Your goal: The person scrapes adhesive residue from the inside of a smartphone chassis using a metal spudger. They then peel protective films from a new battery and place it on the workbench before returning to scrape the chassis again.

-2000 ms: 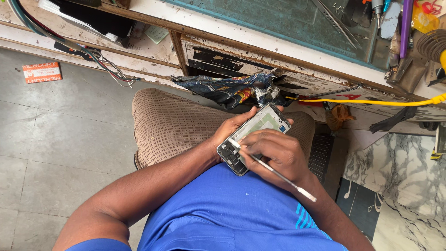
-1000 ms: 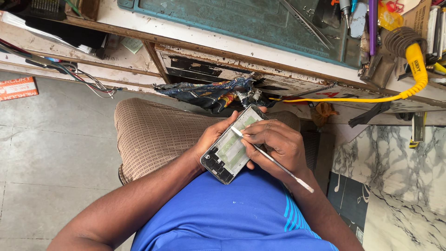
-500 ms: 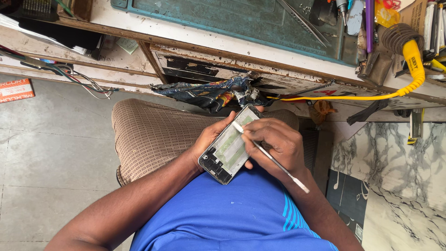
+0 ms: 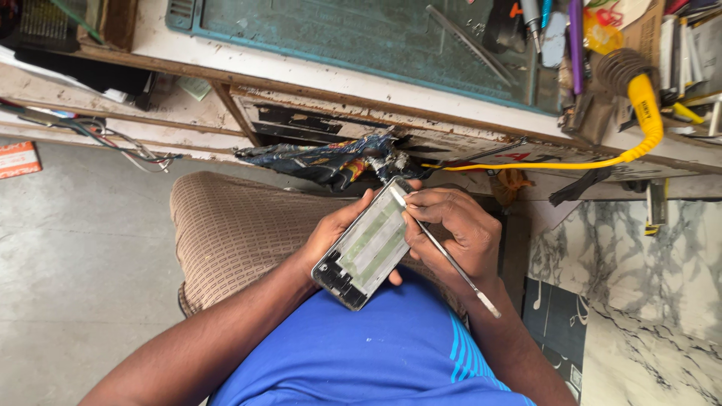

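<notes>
My left hand (image 4: 331,233) cradles an opened phone frame (image 4: 368,248) from below, over my lap, its bare inner side up with pale strips across it. My right hand (image 4: 459,229) grips a thin metal pry tool (image 4: 447,259), whose tip rests on the frame's upper right edge while the handle end points down toward my blue shirt. Both hands sit close together above my brown checked trousers (image 4: 233,233).
A workbench with a green mat (image 4: 376,34) runs along the top, holding tweezers, pens and a yellow-handled soldering iron (image 4: 639,90) with a yellow cord. A crumpled dark wrapper (image 4: 323,162) lies under the bench edge. Loose wires (image 4: 113,139) are left; marble tile (image 4: 639,301) is right.
The tool's tip has slid along the frame's right edge toward its top corner. The view has shifted slightly, and both hands keep their hold.
</notes>
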